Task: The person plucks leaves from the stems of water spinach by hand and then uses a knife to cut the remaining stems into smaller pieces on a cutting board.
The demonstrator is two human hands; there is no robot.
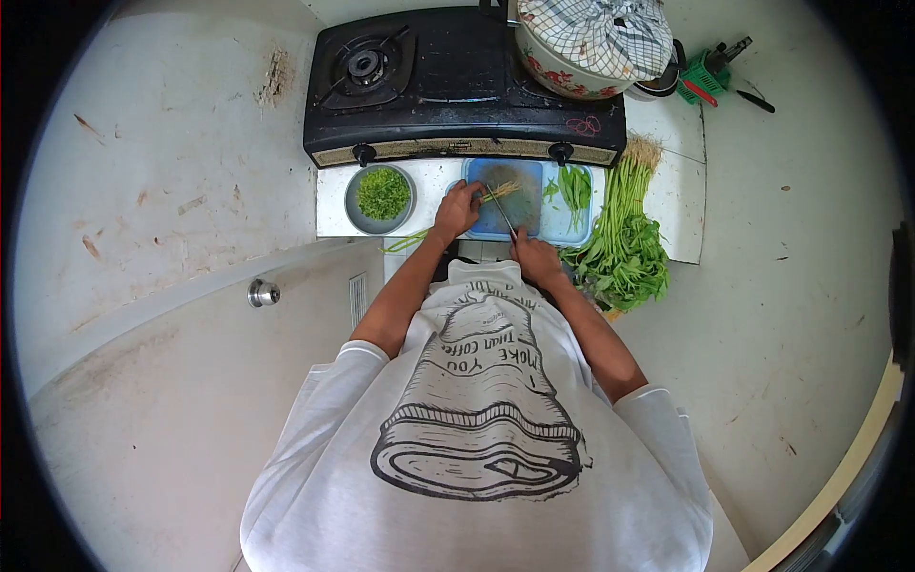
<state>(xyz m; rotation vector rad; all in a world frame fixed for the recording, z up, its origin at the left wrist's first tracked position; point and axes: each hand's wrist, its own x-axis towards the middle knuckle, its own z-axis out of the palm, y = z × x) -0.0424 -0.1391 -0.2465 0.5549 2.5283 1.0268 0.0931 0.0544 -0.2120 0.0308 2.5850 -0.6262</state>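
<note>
Pressing down with the left hand (458, 210), fingers curled over a small bundle of pale yellowish stems (499, 190) lying on the blue rectangular plastic cutting board (562, 227). Gripping a slim dark-bladed knife (501, 212) in the closed right hand (536, 257), blade angled up toward the stems just beside the left fingers. Sitting left of the board, a round grey metal bowl (355, 205) filled with chopped greens (383, 194). Lying on the board's right part, a few loose green leaves (575, 184). Resting along the right edge of the white tiled surface (329, 205), a large bunch of leafy green stalks with roots (626, 238). Standing behind, a black two-burner gas stove (448, 81) carrying a cloth-covered floral pot (581, 48).
</note>
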